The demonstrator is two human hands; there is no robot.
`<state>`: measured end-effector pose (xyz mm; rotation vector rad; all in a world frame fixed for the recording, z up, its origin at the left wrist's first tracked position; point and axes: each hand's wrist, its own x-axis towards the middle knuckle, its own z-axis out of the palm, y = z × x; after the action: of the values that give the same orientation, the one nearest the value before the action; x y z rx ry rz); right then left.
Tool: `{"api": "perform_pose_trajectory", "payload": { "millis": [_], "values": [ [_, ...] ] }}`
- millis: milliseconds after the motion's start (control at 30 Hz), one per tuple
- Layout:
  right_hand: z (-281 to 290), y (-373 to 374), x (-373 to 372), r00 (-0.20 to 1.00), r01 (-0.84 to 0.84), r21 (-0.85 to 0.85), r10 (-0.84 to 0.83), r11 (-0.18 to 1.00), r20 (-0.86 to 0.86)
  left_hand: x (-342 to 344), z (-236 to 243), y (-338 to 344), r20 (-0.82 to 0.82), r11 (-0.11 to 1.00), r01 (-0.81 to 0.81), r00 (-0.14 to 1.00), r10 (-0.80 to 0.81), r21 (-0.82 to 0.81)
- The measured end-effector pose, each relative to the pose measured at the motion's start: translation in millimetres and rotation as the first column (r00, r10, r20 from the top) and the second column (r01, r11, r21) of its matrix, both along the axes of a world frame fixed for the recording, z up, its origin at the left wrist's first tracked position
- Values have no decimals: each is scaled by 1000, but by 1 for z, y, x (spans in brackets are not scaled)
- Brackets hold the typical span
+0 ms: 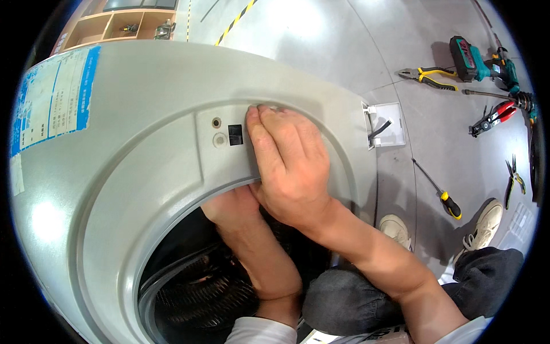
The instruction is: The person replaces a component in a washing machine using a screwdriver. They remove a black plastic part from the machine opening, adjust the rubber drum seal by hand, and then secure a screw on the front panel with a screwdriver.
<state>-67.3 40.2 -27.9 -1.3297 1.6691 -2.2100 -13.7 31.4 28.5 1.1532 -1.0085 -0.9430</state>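
Note:
A grey washing machine front panel (137, 143) with a round door opening fills the left and middle. My left hand (232, 202) reaches through the opening and up behind its rim; the fingers are hidden. Over the panel's front, my right hand (292, 163) lies just right of a square latch slot (235, 135). Its fingers are curled and pressed together against the panel, with the thumb side near the rim. Whatever is under them is hidden. Two round screw holes (216, 122) sit left of the slot. Inside the opening shows the dark perforated drum (209, 292).
On the grey floor at right lie combination pliers (427, 74), a cordless drill (475, 63), red-handled pliers (495, 117), a screwdriver (441, 189) and needle-nose pliers (511, 180). A small white flap (389, 123) stands open on the panel's right. A wooden shelf (114, 28) is at far left.

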Motion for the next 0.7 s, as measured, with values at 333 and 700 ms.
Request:
{"api": "perform_pose_trajectory", "payload": {
  "millis": [333,700],
  "values": [
    [-1,-1,-1,1000,-13,-24,13,1000,-2,18,-7,-4,-131,964,257,955,-265,-74],
    [0,-5,0,998,66,-42,-66,997,-5,25,-9,-9,-87,941,338,938,-335,19]
  ]
}}
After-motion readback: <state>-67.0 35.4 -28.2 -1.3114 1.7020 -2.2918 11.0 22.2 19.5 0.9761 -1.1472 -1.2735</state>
